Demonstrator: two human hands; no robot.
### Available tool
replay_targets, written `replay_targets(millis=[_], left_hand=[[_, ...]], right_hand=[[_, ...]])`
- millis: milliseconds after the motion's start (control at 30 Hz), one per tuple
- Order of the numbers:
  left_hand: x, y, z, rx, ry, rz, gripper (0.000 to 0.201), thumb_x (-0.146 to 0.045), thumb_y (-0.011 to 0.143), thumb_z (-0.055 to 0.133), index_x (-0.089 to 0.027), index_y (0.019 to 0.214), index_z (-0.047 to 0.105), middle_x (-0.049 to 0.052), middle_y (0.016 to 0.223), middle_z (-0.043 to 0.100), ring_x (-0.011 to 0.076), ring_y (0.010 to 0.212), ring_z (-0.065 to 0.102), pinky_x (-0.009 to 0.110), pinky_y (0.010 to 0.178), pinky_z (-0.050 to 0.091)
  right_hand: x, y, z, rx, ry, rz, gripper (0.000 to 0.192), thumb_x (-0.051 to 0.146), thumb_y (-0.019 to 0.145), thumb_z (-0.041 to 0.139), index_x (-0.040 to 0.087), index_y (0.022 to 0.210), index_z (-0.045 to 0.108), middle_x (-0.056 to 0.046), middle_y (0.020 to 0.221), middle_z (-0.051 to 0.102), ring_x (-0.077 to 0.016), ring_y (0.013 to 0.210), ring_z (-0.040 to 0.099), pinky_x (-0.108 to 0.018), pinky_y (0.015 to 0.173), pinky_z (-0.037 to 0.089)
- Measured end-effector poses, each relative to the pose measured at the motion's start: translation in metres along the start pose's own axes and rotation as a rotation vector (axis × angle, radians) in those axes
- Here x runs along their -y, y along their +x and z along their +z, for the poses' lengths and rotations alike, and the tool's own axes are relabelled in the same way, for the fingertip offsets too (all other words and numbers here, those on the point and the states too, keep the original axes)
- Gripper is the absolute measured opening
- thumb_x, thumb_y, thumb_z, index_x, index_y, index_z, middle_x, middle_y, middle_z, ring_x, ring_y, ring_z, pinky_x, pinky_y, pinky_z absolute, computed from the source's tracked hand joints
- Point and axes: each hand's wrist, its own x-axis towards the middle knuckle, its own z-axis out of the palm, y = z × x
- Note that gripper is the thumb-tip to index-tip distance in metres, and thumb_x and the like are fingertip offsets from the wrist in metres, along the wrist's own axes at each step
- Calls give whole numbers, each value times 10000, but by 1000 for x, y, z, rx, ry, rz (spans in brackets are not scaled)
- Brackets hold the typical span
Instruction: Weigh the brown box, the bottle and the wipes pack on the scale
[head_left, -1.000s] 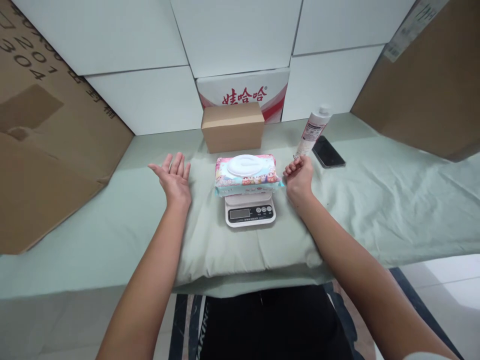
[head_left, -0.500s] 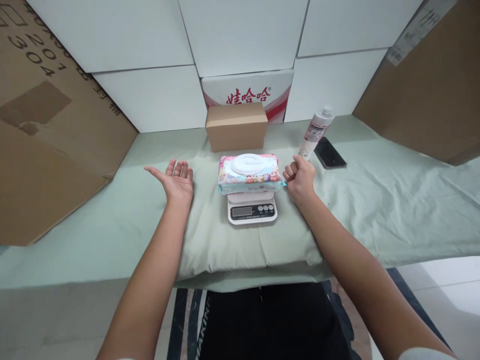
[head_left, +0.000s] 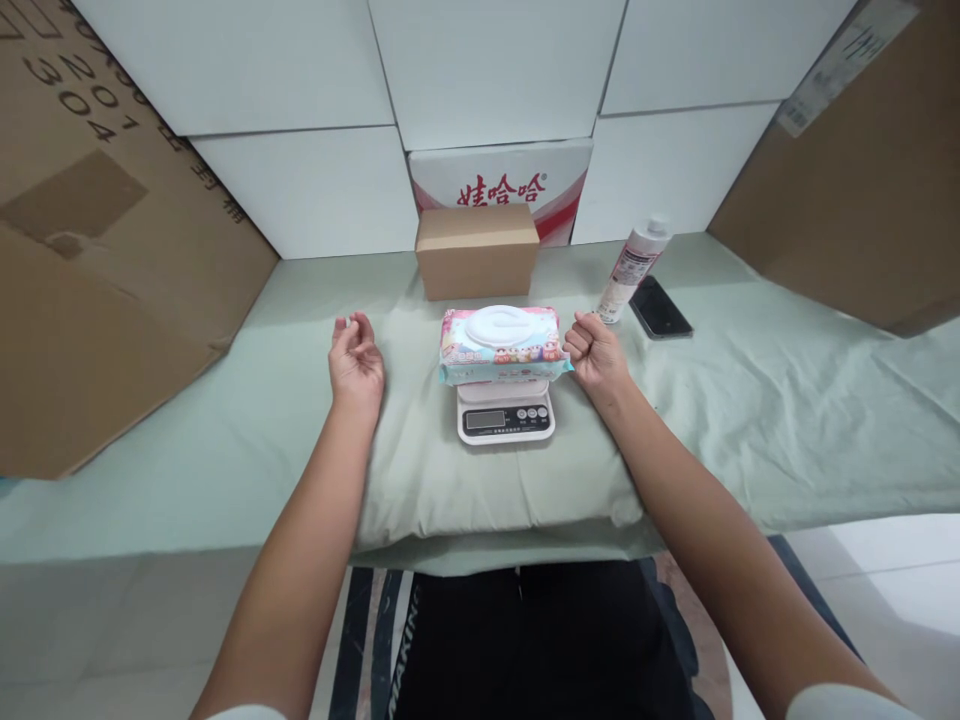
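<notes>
We take the kitchen scale (head_left: 505, 418) as our landmark; it sits on a pale green cloth (head_left: 750, 400) that covers the bench (head_left: 150, 500). A pack of wet wipes (head_left: 503, 345) lies flat on top of the scale, its white flip lid facing up, and it overhangs the platform on both sides, so that only the scale's front panel with the display and buttons shows below it.

Our left hand (head_left: 355, 360) rests on the cloth to the left of the scale, clearly apart from the pack. Its fingers (head_left: 352, 328) are curled in toward the palm in a loose fist and hold nothing. Our right hand (head_left: 596, 352) rests on the cloth to the right of the scale, just beside the right end of the pack; we cannot tell whether it touches the wrapper. Its fingers (head_left: 581, 340) are pressed together in a closed fist, also around nothing.

Behind the scale stands a small brown cardboard box (head_left: 478, 250), and behind that a white carton with red lettering (head_left: 501, 178) leans among plain white panels. To the right of the scale and further back, a white bottle (head_left: 631, 270) stands tilted in the view, with a dark phone (head_left: 660, 308) lying flat just beside it. Large sheets of brown cardboard (head_left: 90, 260) rise far to the left of the scale, and more far to its right.
</notes>
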Motion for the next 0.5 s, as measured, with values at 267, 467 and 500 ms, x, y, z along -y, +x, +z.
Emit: replay_targets(millis=[267, 467, 500], left_hand=[[0, -3, -2, 74, 22, 1, 349, 102, 960, 438, -210, 1034, 576, 42, 1068, 741, 55, 1023, 784, 35, 401, 316], [-3, -4, -1, 105, -29, -65, 268, -31, 1080, 427, -200, 1007, 621, 26, 966, 767, 15, 810, 768, 29, 365, 280], [-4, -4, -1, 107, -28, -65, 279, -60, 1102, 411, -196, 991, 628, 25, 945, 770, 8, 756, 757, 32, 357, 267]], right_hand=[[3, -5, 3, 24, 88, 68, 605, 284, 909, 869, 229, 692, 307, 151, 493, 238, -23, 354, 171, -144, 306, 145], [3, 2, -2, -45, 187, 38, 322, 397, 994, 778, 215, 796, 601, 94, 630, 690, 1, 336, 396, -91, 327, 377], [2, 4, -4, -62, 196, 43, 287, 396, 994, 776, 218, 820, 634, 76, 705, 750, -1, 358, 462, -91, 350, 428]])
